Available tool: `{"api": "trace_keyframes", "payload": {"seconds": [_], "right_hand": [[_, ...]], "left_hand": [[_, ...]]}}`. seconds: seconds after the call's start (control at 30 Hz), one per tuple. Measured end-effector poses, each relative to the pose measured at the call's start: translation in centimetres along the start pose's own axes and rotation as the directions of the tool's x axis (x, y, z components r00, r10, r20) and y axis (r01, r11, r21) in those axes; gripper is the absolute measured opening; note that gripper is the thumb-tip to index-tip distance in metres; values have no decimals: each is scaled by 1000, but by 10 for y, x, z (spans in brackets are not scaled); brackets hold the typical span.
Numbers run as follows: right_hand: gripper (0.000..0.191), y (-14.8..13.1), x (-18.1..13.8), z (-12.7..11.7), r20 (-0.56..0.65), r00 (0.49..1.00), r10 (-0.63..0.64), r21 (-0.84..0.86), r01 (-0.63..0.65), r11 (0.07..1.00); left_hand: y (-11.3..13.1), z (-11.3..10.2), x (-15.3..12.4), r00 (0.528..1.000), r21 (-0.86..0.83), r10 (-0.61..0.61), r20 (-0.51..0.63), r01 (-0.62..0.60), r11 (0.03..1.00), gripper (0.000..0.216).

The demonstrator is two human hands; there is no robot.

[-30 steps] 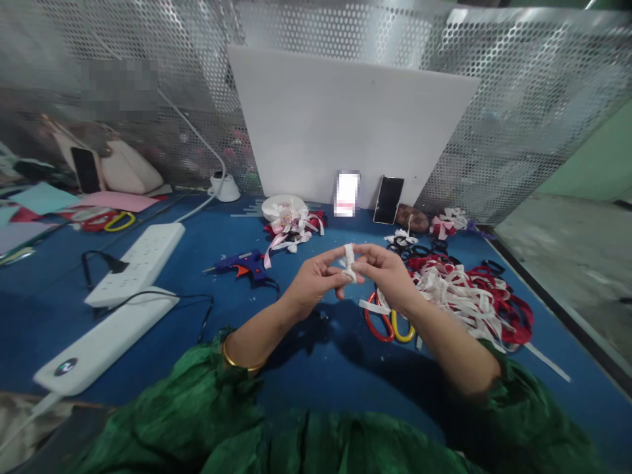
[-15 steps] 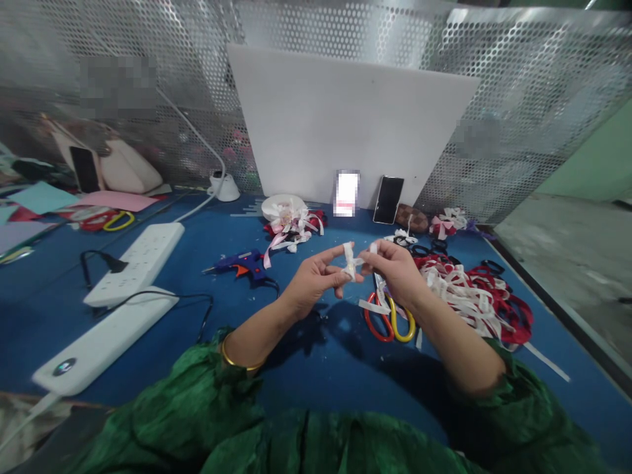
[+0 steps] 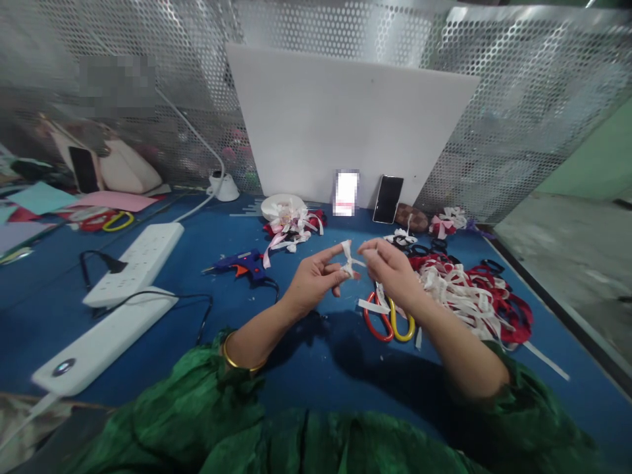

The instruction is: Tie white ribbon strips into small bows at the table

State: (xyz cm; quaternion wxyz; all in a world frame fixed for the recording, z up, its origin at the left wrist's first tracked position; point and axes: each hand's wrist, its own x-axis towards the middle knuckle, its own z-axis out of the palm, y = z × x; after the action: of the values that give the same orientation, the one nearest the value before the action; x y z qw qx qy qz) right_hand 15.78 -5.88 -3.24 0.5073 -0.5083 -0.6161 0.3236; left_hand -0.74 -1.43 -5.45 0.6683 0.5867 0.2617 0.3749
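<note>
My left hand (image 3: 316, 276) is closed in a pinch on a small white ribbon bow (image 3: 348, 260), held above the blue table with one loop up and a thin tail pointing right. Close to that tail is my right hand (image 3: 388, 263), its fingers curled together. Whatever may be between those fingertips is too small to make out. Under the right hand lie scissors with one red and one yellow handle (image 3: 402, 320), beside short white ribbon pieces (image 3: 374, 306). A blue glue gun (image 3: 241, 264) rests left of my left hand.
Red and white ribbons (image 3: 464, 296) are heaped at the right, with black hair ties (image 3: 439, 245) behind. Finished-looking bows (image 3: 291, 230) lie by a white roll (image 3: 282, 205). Phones (image 3: 388, 199) lean against a white board (image 3: 350, 118). Power strips (image 3: 141, 260) with cords occupy the left.
My right fingers have curled in and shifted slightly; the white strip that showed at their tips no longer shows. The bow in my left hand has turned a little.
</note>
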Motion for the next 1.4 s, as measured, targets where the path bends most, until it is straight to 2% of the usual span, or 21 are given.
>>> {"api": "trace_keyframes", "payload": {"seconds": [0.03, 0.1, 0.17, 0.23, 0.33, 0.43, 0.5, 0.57, 0.63, 0.73, 0.83, 0.9, 1.03, 1.1, 1.23, 1.3, 1.4], "right_hand": [[14, -1, -1, -2, 51, 998, -44, -188, 53, 981], [11, -2, -2, -7, 134, 986, -103, -473, 154, 867], [15, -3, -2, -11, 139, 980, -144, -595, 199, 778], [14, -5, -1, -12, 96, 978, -185, -586, 205, 784], [19, -6, 0, -10, 45, 977, -210, -356, 212, 910], [28, -2, 0, -2, 10, 997, -76, 22, 75, 997], [29, 1, 1, 3, 39, 998, 51, 231, -58, 971], [29, 3, 1, 7, 56, 994, 97, 317, -110, 942], [30, 2, -1, 8, 35, 998, 59, 261, -66, 963], [28, 1, -3, 7, 46, 997, -64, -73, 67, 995], [11, 1, -5, 3, 164, 983, -83, -374, 140, 917], [5, 1, -5, -1, 270, 960, -67, -443, 186, 877], [24, 1, -3, -8, 476, 866, -155, -448, 390, 804], [31, 2, -2, -7, 500, 839, -214, -484, 475, 735], [19, 9, -4, 2, 442, 842, -308, -639, 537, 551], [15, 11, -5, 6, 396, 855, -335, -629, 518, 580], [10, 12, -6, 8, 205, 927, -314, -472, 375, 798]], "left_hand": [[-1, 0, 0, 1000, 10, 3, -3, -3, 1000, 67], [-2, 0, 1, 1000, 26, -3, -7, 3, 1000, 69], [-2, 0, 1, 1000, 32, -13, -8, 13, 999, 71], [-2, 0, 2, 1000, 41, -9, -6, 10, 999, 71], [-2, 0, 1, 1000, 83, 11, -8, -10, 997, 68], [-2, 1, 0, 999, 145, 19, -41, -13, 989, 64], [-2, 2, 0, 999, 175, 11, -51, -2, 985, 62], [-3, 3, 0, 999, 188, 0, -49, 9, 982, 62], [-5, 4, 0, 999, 196, -9, -42, 17, 980, 61], [-7, 3, 0, 999, 188, -37, -20, 41, 981, 61], [-5, 2, 0, 995, 143, -101, 29, 96, 985, 62], [-2, 0, 0, 989, 112, -129, 66, 121, 986, 59], [0, -3, 1, 991, -2, -107, 83, 107, 994, 46], [0, -3, 1, 994, -68, -65, 89, 71, 995, 46], [0, -1, -2, 988, -56, -80, 136, 88, 995, 54], [0, 0, -3, 988, -12, -98, 117, 100, 995, 61], [-1, 2, -4, 998, 38, -61, 34, 59, 998, 65]]}}
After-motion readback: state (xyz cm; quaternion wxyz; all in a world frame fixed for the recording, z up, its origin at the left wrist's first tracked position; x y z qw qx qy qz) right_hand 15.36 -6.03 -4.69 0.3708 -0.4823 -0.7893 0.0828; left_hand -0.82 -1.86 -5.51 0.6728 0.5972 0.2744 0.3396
